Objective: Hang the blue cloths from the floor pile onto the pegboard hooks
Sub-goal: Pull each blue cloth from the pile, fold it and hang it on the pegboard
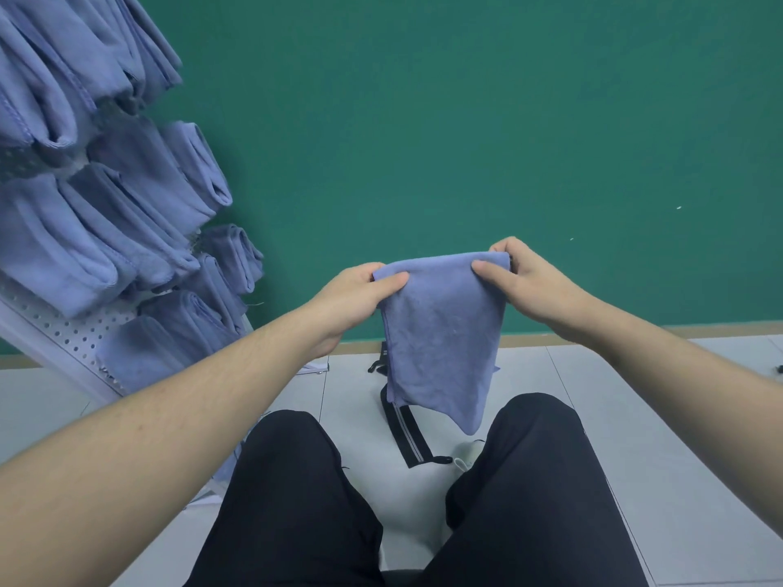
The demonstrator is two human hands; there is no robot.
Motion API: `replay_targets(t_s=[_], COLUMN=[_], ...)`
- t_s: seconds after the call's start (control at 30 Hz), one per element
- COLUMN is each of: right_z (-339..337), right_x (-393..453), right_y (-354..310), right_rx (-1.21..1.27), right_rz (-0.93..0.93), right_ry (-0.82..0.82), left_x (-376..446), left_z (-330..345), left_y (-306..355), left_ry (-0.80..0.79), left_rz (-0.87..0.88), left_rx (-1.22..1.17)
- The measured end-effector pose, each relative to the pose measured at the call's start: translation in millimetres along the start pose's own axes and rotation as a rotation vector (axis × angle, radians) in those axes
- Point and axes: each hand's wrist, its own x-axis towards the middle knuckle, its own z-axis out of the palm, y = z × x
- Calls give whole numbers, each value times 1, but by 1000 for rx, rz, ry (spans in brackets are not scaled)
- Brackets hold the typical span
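From the head view, the left hand (364, 296) and right hand (519, 281) each pinch a top corner of one blue cloth (442, 332), fingers curled over its folded edge, likely to keep it flat for hooking. It hangs right of the pegboard (55, 328), where hung cloths (127, 197) already crowd the hooks.

Plain dark green wall (466, 120) fills the upper view, matte, a couple of tiny pale specks on its right part. A tan baseboard strip (635, 332) runs along the wall's bottom edge. Below it a floor (661, 417) of large pale grey tiles with thin dark grout lines. Light is soft and even, no hard shadows. A black strap with white stripes (407, 434) lies on the tiles.
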Motion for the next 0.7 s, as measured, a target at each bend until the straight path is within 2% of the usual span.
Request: replay_targets(t_s=[0.13,0.33,0.4,0.47,0.53,0.7], right_z=[15,33,35,36,37,41], right_x=[0,3,3,2,0,1], right_y=[0,0,2,3,4,8], right_rx=[-34,132,271,417,480,525], right_rz=[-5,34,98,167,168,99], right_ry=[122,280,209,54,-38,37], left_x=[-3,-8,-8,-8,-10,-13], left_z=[11,24,26,25,24,26], left_y=[2,2,-1,-5,-7,-11], left_ry=[29,126,152,183,205,209], left_rz=[23,39,16,-20,-43,-26], left_rx=[-143,-223,-271,-331,-399,-453])
